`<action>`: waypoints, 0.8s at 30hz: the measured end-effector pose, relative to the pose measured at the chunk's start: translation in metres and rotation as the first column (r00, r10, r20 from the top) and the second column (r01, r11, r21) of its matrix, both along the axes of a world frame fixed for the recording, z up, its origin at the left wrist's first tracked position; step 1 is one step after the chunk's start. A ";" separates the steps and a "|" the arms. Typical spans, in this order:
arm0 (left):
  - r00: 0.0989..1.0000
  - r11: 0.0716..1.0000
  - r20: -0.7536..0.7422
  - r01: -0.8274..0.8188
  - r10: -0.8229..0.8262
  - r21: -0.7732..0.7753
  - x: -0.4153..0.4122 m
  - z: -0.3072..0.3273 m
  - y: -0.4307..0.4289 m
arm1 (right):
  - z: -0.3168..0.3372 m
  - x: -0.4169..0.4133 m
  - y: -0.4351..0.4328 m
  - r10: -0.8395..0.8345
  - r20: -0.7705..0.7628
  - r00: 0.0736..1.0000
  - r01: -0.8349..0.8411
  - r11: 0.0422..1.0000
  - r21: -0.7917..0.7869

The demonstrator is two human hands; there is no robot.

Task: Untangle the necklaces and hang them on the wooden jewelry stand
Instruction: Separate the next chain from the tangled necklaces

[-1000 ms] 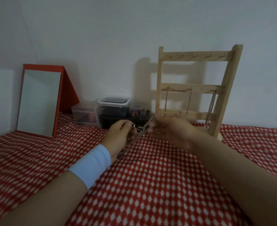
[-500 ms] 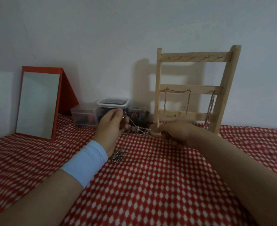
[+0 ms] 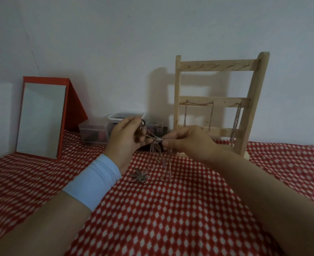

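A tangle of silver necklace chains hangs between my two hands above the red checked cloth. My left hand, with a pale blue wristband, pinches the chains near a ring at its fingertips. My right hand pinches the knot from the right. A silver flower pendant dangles at the bottom, touching the cloth. The wooden jewelry stand leans against the wall behind my right hand. One silver chain is draped over two hooks on its middle bar, another chain hangs at the right.
A red-framed mirror stands at the left against the wall. Clear plastic boxes and a dark box sit between mirror and stand. The red and white checked cloth covers the surface.
Both hands lifted the tangle higher and drew closer together at the knot. The pendant now hangs lower on longer free loops and rests on the cloth.
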State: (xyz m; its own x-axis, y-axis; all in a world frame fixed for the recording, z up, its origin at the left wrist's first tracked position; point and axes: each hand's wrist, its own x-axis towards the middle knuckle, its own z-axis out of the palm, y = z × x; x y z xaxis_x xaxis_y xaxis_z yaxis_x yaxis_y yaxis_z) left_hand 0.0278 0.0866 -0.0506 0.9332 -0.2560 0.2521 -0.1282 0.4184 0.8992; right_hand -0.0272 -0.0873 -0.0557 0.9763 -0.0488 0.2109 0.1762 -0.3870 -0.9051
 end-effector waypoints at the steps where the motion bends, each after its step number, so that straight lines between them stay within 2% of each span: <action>1: 1.000 1.000 -0.022 -0.001 0.001 -0.013 0.000 -0.001 -0.001 | 0.000 0.001 -0.002 -0.004 -0.006 1.000 0.004 1.000 0.025; 4: 0.998 1.000 -0.052 0.016 -0.017 -0.027 0.001 -0.004 -0.003 | 0.001 0.003 -0.005 -0.001 -0.028 1.000 0.001 0.999 0.034; 7: 0.997 0.997 -0.015 0.079 -0.080 -0.025 0.000 -0.004 -0.002 | 0.003 0.001 -0.009 0.091 -0.107 0.990 -0.099 0.992 -0.075; 9: 0.990 0.990 0.010 0.140 -0.140 -0.021 -0.001 -0.003 0.000 | 0.003 0.000 -0.008 0.139 -0.138 0.981 -0.150 0.986 -0.071; 18: 0.964 0.963 0.009 0.264 -0.264 -0.053 -0.004 0.000 0.001 | -0.001 0.003 -0.003 0.114 -0.059 0.992 -0.114 0.993 0.009; 24: 0.941 0.941 0.034 0.334 -0.336 0.060 -0.004 0.003 0.007 | -0.001 0.001 -0.003 0.173 -0.102 0.980 -0.184 0.977 -0.110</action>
State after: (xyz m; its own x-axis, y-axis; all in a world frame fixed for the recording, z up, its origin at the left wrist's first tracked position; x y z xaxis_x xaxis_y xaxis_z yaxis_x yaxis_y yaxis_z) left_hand 0.0235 0.0934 -0.0477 0.7797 -0.5661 0.2676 -0.0277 0.3958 0.9179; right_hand -0.0260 -0.0902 -0.0568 0.9823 0.1483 0.1143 0.1710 -0.4620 -0.8702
